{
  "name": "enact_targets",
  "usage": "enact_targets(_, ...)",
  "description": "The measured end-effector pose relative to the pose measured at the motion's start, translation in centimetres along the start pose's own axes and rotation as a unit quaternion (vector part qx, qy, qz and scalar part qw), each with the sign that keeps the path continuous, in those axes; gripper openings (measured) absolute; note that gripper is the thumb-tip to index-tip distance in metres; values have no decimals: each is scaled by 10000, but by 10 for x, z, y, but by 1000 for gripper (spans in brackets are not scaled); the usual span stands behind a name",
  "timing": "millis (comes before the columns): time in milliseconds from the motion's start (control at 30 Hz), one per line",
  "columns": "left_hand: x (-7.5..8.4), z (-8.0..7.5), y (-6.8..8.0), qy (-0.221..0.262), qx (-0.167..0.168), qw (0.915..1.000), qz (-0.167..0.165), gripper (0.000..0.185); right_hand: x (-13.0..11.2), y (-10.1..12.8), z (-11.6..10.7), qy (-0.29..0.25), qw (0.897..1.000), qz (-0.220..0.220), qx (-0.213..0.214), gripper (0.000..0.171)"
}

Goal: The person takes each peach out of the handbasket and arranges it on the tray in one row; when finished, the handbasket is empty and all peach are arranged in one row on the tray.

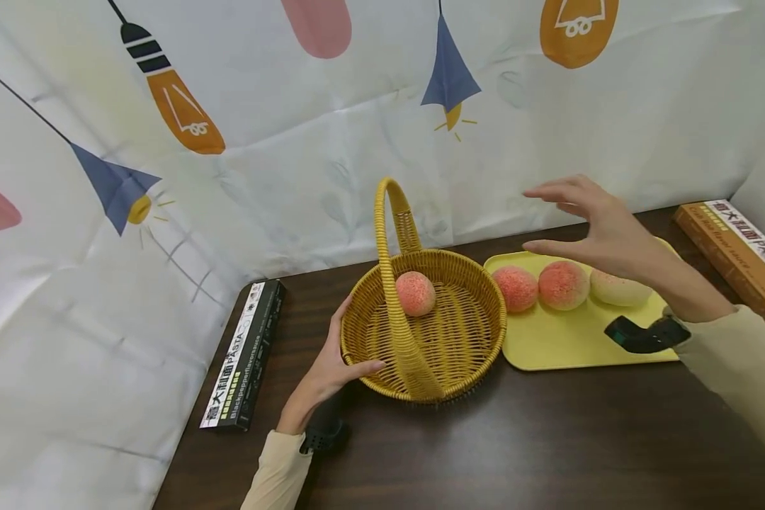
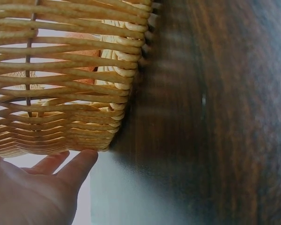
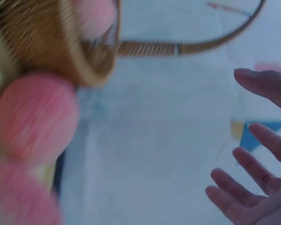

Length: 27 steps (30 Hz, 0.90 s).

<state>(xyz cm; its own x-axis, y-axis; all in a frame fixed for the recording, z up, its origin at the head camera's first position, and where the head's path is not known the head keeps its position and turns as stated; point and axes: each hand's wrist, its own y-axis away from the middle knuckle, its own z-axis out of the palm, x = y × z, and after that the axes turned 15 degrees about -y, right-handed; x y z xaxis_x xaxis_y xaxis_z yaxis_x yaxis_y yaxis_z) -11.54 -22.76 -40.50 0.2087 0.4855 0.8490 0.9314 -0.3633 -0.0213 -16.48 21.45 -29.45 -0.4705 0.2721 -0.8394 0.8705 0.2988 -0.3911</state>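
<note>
A round yellow wicker basket (image 1: 459, 386) with a tall arched handle stands on the table, one pink peach (image 1: 416, 294) inside it. My left hand (image 1: 331, 365) holds the basket's left side, thumb over the rim and fingers along the outer wall. The left wrist view shows those fingers (image 2: 79, 168) against the woven wall. My right hand (image 1: 602, 230) hovers over the yellow tray (image 1: 567, 350), fingers spread and holding nothing. Along the tray lie a red peach (image 1: 515, 289) beside the basket, another red peach (image 1: 564, 285), and a paler peach (image 1: 618, 290) partly under my wrist.
At the left, a black pasta box (image 1: 245, 354) lies near the table's edge. An orange-brown pasta box (image 1: 739, 262) lies at the far right beyond the tray. A white printed cloth (image 1: 357, 156) hangs behind the dark table (image 1: 484, 453).
</note>
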Motion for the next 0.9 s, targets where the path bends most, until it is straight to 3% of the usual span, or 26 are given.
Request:
enact_targets(167,0,1,2,181,-36,9998,-25,122,-24,-42,49,-391,9909,-747,-1049,62)
enact_targets(300,0,1,1,184,-35,9998,36,121,-19,-70,81,-769,9683,-745,-2257,56)
enact_targets(400,1,0,0,165,-42,9998,96,120,-7,-85,100,-876,9498,-656,-2929,56)
enact_targets(700,0,0,0,-84,-7,10000,-25,118,30,-99,138,-539,9289,84,-3664,55)
enact_targets(900,-1,-1,0,-224,29,9997,-52,120,42,-97,152,-172,9190,142,-3936,59)
